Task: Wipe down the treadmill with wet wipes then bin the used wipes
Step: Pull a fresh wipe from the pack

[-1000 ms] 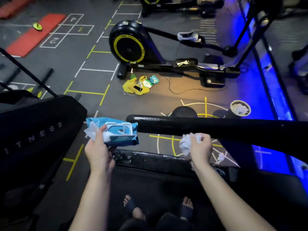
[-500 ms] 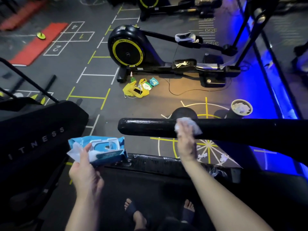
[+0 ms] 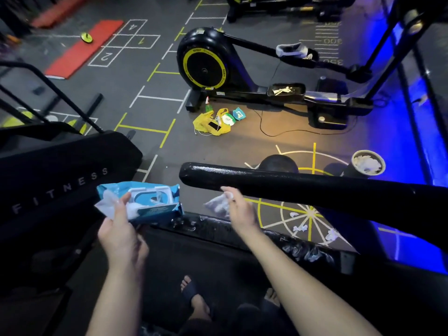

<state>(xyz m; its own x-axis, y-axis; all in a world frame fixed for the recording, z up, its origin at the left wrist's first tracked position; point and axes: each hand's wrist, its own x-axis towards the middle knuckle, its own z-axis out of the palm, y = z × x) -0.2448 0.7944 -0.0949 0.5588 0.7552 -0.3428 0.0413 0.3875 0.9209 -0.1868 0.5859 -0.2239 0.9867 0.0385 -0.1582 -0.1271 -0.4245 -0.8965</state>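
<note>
My left hand [image 3: 121,229] grips a blue pack of wet wipes [image 3: 148,200] with its lid flipped open and a white wipe poking out. My right hand [image 3: 240,209] is just below the treadmill's black handrail [image 3: 303,184] and pinches a crumpled used wipe [image 3: 216,205] at its fingertips; the wipe is blurred. The treadmill's front edge [image 3: 218,226] looks wet and shiny. A round bin [image 3: 368,163] with white wipes inside stands on the floor beyond the handrail, to the right.
Several crumpled wipes [image 3: 300,227] lie on the floor markings below the handrail. A black console marked FITNESS [image 3: 60,187] is at left. An elliptical machine [image 3: 242,69] and a yellow bag [image 3: 211,124] with small items sit ahead. My sandalled feet [image 3: 194,297] stand on the belt.
My right hand has dropped from the top of the handrail to below it, with the wipe. My left hand has kept its grip on the pack, which now sits a little higher and further right.
</note>
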